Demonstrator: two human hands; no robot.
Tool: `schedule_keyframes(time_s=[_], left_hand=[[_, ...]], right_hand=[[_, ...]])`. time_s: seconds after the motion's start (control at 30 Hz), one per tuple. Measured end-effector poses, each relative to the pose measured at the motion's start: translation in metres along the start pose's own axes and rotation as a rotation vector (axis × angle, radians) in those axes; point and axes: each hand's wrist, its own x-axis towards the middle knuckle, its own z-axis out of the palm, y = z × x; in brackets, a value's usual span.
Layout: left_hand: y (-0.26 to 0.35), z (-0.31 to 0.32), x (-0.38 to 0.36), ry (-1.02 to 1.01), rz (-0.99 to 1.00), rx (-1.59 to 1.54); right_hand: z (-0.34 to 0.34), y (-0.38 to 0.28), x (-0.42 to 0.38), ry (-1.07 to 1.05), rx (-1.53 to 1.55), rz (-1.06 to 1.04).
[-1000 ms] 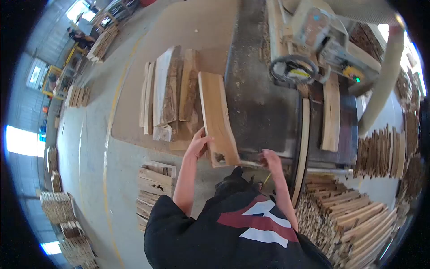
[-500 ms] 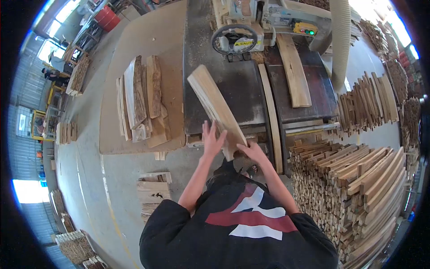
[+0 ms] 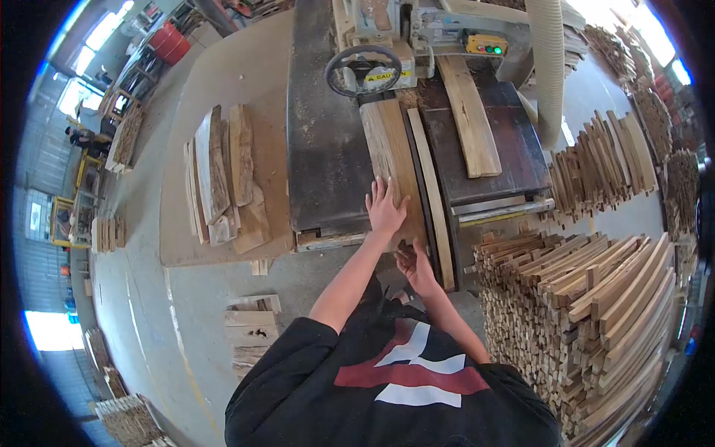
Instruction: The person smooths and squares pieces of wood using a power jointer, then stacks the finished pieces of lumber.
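Note:
A wooden board (image 3: pixel 388 141) lies lengthwise on the dark machine table (image 3: pixel 328 171), its far end up at the machine by the black handwheel (image 3: pixel 363 71). My left hand (image 3: pixel 386 212) is open on top of the board, fingers spread. At the board's near end is my right hand (image 3: pixel 418 268), its fingers loosely apart and partly bent; whether they touch the end is hard to see. Just right of the board runs a long narrow wooden strip (image 3: pixel 430 194) along the dark fence. Another board (image 3: pixel 471 119) rests on the table section farther right.
Several rough-edged boards (image 3: pixel 242 153) lie on the brown side table (image 3: pixel 179 223) at left. A tall stack of cut strips (image 3: pixel 551 298) stands close on my right. A ribbed hose (image 3: pixel 547 74) hangs beside the machine, near a yellow control box (image 3: pixel 484 43) with a lit green button.
The board has swung from slanted to straight, lying beside the strip with its far end at the machine. My left hand moved onto its top; my right hand loosened at the near end.

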Motion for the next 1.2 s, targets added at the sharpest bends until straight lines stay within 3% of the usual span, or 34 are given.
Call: schedule_keyframes(time_s=[0.03,0.1,0.17,0.4,0.5,0.57,0.6,0.67,0.77,0.87,0.93,1.03,1.1,1.2], left_hand=[[0.0,0.005,0.01,-0.015,0.01,-0.001],[-0.001,0.015,0.022,0.114,0.028,0.015],[-0.003,0.017,0.036,0.107,0.036,0.024],[-0.007,0.014,0.079,0.129,0.029,0.019],[0.004,-0.015,0.113,0.098,-0.006,0.001],[-0.009,-0.001,0.13,0.188,0.004,0.019],[-0.009,-0.015,0.142,0.177,0.021,-0.044],[-0.019,-0.006,0.166,0.117,-0.045,-0.116],[-0.027,0.005,0.2,0.054,-0.046,-0.146],[-0.044,0.012,0.228,0.191,-0.087,-0.257],[-0.061,0.01,0.246,0.362,-0.032,-0.802],[-0.109,-0.061,0.239,0.567,-0.136,-0.703],[-0.171,-0.142,0.215,0.787,-0.053,-0.611],[-0.28,-0.269,0.156,0.97,0.004,-0.168]], right_hand=[[0.003,-0.009,0.006,-0.012,-0.06,0.06],[0.017,-0.011,0.016,0.058,-0.108,-0.043],[0.033,-0.022,0.021,0.205,-0.383,0.035],[0.063,-0.037,0.044,0.258,-0.422,-0.084],[0.092,-0.056,0.06,0.303,-0.398,-0.084],[0.116,-0.065,0.074,0.323,-0.498,-0.136],[0.123,-0.069,0.093,0.376,-0.402,-0.113],[0.14,-0.078,0.111,0.326,-0.516,-0.176],[0.165,-0.093,0.138,0.435,-0.589,-0.179],[0.178,-0.111,0.155,0.392,-0.601,-0.147],[0.193,-0.112,0.164,0.38,-0.616,-0.206],[0.196,-0.14,0.199,0.231,-0.43,-0.11],[0.209,-0.151,0.211,0.167,-0.419,-0.137],[0.227,-0.166,0.234,0.171,-0.459,-0.172]])
